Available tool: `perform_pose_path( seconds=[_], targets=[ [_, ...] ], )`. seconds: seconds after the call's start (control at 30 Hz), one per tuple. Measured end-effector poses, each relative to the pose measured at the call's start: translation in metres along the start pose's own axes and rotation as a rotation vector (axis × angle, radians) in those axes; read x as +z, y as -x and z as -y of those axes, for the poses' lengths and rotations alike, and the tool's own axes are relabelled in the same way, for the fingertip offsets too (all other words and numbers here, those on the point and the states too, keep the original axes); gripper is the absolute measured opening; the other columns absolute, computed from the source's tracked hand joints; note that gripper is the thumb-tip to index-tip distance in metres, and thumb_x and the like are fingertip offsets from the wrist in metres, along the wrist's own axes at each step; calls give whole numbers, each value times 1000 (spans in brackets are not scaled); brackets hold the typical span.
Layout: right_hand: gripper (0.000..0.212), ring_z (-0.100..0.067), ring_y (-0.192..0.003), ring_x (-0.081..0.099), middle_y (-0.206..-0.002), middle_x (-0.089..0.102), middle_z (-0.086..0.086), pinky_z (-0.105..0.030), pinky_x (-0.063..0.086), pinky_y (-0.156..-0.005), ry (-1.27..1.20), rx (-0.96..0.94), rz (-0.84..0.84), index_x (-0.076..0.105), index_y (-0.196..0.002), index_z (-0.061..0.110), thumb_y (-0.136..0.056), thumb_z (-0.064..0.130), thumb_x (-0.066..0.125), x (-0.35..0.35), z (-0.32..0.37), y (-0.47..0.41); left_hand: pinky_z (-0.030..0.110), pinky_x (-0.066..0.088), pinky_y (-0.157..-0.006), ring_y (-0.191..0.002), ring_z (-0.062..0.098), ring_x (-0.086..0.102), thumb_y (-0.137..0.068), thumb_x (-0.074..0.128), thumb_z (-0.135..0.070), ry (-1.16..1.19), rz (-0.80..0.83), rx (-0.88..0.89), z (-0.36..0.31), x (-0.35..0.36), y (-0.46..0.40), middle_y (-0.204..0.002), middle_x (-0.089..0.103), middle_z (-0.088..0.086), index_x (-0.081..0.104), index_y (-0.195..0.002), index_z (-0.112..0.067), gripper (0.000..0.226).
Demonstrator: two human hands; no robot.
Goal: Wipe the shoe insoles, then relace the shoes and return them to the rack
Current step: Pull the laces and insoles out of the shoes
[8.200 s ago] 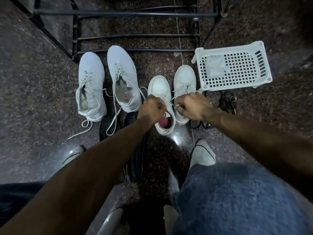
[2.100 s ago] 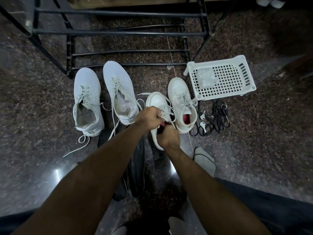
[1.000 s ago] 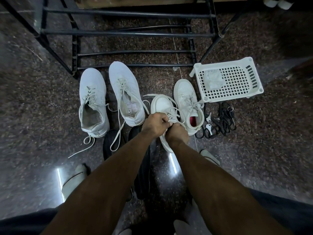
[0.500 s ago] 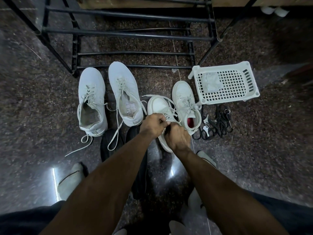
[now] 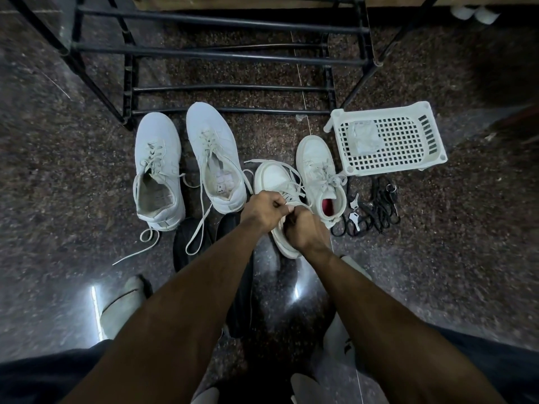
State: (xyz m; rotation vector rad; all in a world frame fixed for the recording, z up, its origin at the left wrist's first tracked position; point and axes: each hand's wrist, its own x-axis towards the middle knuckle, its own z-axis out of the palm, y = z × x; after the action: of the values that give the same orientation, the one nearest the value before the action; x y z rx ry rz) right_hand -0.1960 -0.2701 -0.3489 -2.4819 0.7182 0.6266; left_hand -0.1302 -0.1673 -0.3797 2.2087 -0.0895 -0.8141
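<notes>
Small white shoe [image 5: 272,177] lay toe-away, directly under both fists. Left hand [image 5: 262,209] and right hand [image 5: 303,228] each pinched its lace [image 5: 294,186], knuckles touching, equally near.

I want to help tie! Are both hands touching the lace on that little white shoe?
Touching. The head view shows the left hand and right hand pinching the white lace over the small shoe.

Left hand [image 5: 264,209] and right hand [image 5: 304,230] pinching the white lace [image 5: 294,185] over a small white sneaker [image 5: 274,182]. Matching sneaker [image 5: 318,167] just beside, larger pair [image 5: 186,167] left, white basket [image 5: 388,141] right, black rack [image 5: 233,53] beyond.
</notes>
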Motion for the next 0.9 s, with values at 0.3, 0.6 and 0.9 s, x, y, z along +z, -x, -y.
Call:
perform_pose_path(
  seconds=[0.3, 0.6, 0.9],
  targets=[
    [16, -16, -86, 65, -87, 70, 3, -36, 56, -80, -745, 119, 62, 68, -84, 19, -80, 3, 70, -47, -25, 15, 34, 55, -82, -84, 16, 67, -77, 77, -46, 30, 18, -51, -3, -1, 1, -86, 72, -8, 65, -71, -33, 19],
    [22, -12, -40, 43, -58, 50, -4, -20, 32, -38, -680, 128, 369, 54, -80, 11, -79, -11, 55, -57, -64, 87, 32, 56, -81, -84, 17, 67, -80, 79, -36, 62, 8, -88, -17, -3, 15, -88, 70, -5, 63, -73, -29, 19],
    [33, -31, -93, 66, -100, 66, -12, -47, 57, -83, -303, 197, 855, 61, -98, 18, -69, 5, 68, 41, -89, 143, 30, 52, -81, -93, 21, 64, -85, 72, -35, -108, 1, -17, -15, -1, 22, -97, 69, 0, 63, -84, -24, 14]
  ],
)
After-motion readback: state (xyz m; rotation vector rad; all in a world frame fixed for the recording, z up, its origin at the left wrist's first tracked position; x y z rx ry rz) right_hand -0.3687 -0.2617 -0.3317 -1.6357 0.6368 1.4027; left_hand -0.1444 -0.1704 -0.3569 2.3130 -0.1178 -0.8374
